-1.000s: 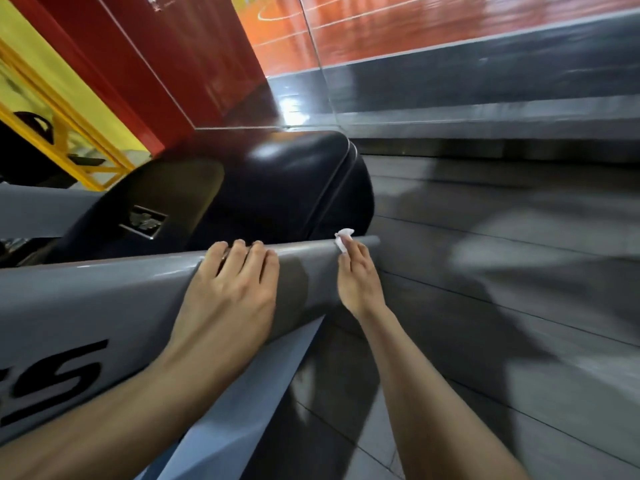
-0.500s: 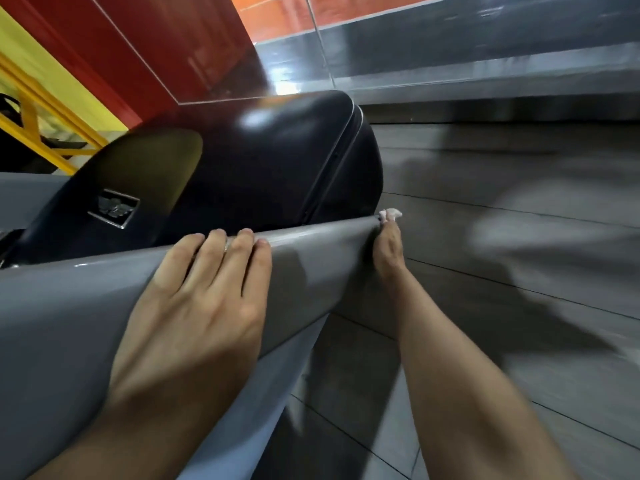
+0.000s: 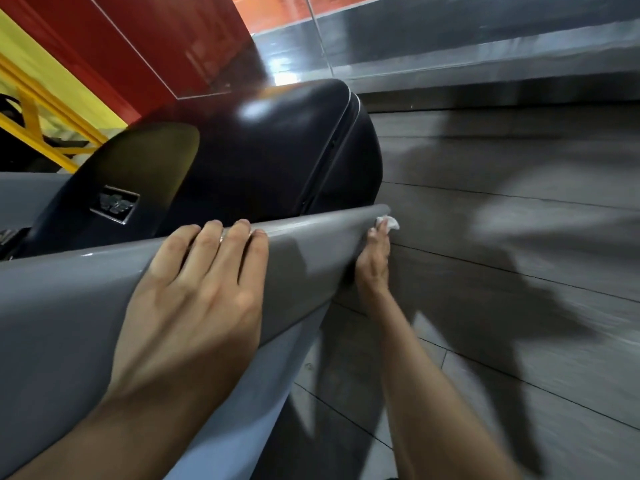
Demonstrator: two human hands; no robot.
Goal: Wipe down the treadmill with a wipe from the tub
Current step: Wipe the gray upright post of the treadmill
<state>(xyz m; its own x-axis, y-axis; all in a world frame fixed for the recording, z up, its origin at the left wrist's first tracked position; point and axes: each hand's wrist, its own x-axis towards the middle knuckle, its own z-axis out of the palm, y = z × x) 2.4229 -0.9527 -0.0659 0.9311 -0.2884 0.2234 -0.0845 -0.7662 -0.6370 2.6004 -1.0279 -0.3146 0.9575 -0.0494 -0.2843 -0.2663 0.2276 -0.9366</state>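
Note:
The treadmill's grey side rail (image 3: 304, 258) runs from lower left up to its rounded end at centre right. Behind it sits the glossy black motor cover (image 3: 263, 150). My left hand (image 3: 194, 299) lies flat on the rail, fingers spread over its top edge, holding nothing. My right hand (image 3: 372, 261) reaches behind the far end of the rail, partly hidden by it. It pinches a small white wipe (image 3: 388, 222) against the rail's tip; only a corner of the wipe shows. The tub is out of view.
Grey plank floor (image 3: 519, 237) spreads to the right, with my shadow across it. A glass panel and a red wall (image 3: 166, 46) rise behind the treadmill. Yellow metal framing (image 3: 41, 109) stands at the far left.
My right hand with the wipe slid along the rail to its far end and tucked behind it. The view moved closer; my left hand stayed flat on the rail.

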